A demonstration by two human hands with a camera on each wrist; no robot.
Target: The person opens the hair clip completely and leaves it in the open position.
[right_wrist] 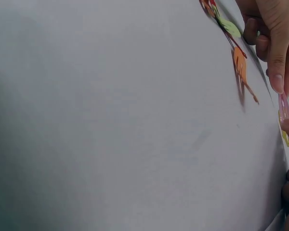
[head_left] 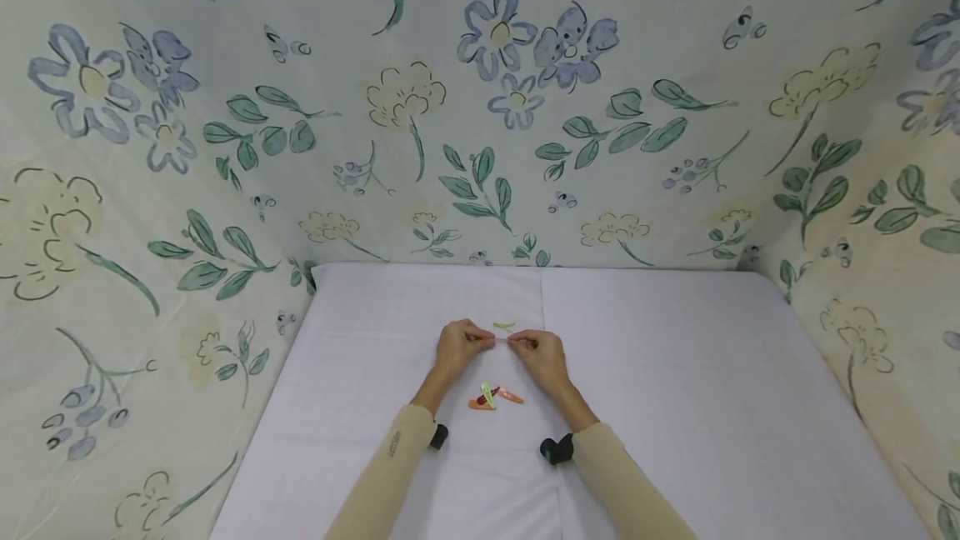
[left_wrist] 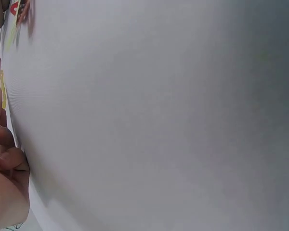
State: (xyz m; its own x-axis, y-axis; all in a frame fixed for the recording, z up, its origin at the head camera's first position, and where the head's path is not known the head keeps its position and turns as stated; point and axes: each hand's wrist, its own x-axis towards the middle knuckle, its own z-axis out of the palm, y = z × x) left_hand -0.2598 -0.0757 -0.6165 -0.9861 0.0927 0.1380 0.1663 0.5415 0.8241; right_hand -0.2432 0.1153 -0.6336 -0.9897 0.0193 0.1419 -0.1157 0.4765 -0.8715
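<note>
A small pink hair clip [right_wrist: 283, 107] is pinched between both hands, one end in each, as the right wrist view shows. The left hand [head_left: 459, 349] and the right hand [head_left: 542, 357] face each other above the white cloth, fingertips a short gap apart. Just beyond the fingertips lies a yellow clip [head_left: 503, 325]. Nearer the body is a small group: a green clip [head_left: 487, 395] across a dark red one [head_left: 482, 399], with an orange clip [head_left: 480, 405] at the left and another orange clip [head_left: 511, 396] at the right.
A white cloth [head_left: 660, 373] covers the table, with a crease running front to back. Floral curtains [head_left: 480, 107] stand behind it and at both sides. Black wrist cameras [head_left: 557, 450] sit at both sleeve cuffs.
</note>
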